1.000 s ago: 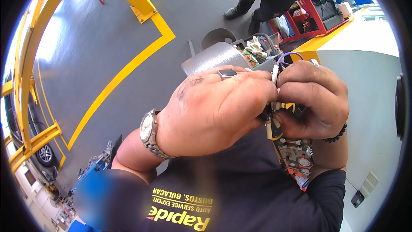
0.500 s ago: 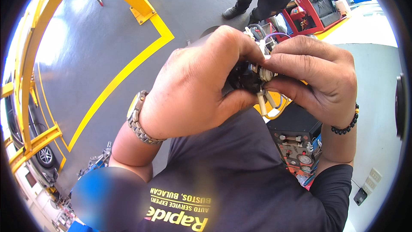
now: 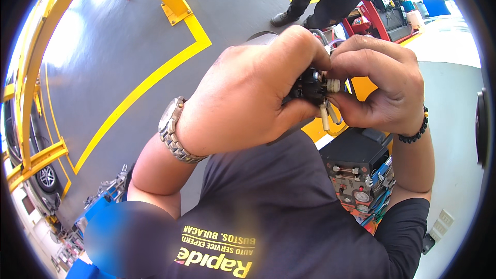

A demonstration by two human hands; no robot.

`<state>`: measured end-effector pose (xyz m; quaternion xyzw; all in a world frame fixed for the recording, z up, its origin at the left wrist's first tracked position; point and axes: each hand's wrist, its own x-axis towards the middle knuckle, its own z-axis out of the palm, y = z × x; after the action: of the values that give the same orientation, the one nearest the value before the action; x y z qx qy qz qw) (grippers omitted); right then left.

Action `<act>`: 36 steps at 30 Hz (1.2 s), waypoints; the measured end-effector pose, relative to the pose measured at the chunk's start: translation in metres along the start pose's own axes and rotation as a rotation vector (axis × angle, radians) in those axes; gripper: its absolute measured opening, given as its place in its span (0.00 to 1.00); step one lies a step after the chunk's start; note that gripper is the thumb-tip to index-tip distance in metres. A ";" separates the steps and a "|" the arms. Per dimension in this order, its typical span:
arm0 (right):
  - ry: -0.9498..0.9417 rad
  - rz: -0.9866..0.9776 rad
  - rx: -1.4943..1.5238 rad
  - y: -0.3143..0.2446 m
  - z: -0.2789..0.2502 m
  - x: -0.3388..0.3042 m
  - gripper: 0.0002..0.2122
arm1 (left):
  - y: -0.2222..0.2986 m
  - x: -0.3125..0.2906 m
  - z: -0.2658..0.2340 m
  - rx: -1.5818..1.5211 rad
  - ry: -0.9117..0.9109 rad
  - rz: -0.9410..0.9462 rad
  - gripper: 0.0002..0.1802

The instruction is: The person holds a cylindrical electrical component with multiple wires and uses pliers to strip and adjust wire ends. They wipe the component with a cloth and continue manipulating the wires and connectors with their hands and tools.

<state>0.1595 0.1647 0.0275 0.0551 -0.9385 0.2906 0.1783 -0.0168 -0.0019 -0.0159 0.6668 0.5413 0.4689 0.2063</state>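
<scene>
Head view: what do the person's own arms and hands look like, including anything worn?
The left hand and right hand are ungloved. The left wears a metal-link watch; the right, a black bead bracelet with a yellowish bead. A short black sleeve shows on the right; the left one is unclear.

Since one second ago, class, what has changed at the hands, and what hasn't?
The left hand and right hand have shifted higher in the picture. The left hand has turned, uncovering a black part between its thumb and fingers. Both hands remain close together; the yellow floor line is unmoved.
</scene>
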 end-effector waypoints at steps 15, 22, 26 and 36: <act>0.003 -0.005 0.038 -0.002 0.001 0.000 0.13 | -0.001 0.002 -0.002 0.068 0.010 0.080 0.29; 0.000 0.016 0.062 -0.003 0.002 0.002 0.13 | -0.001 0.001 -0.004 0.058 -0.001 0.060 0.30; 0.013 0.029 0.023 -0.006 0.002 -0.001 0.14 | -0.001 0.001 -0.002 0.051 0.028 0.087 0.30; 0.005 0.000 0.024 -0.003 -0.001 -0.001 0.14 | -0.002 0.002 -0.004 0.055 0.007 0.068 0.30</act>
<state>0.1617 0.1625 0.0293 0.0565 -0.9345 0.3018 0.1802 -0.0212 -0.0002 -0.0142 0.6885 0.5317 0.4630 0.1699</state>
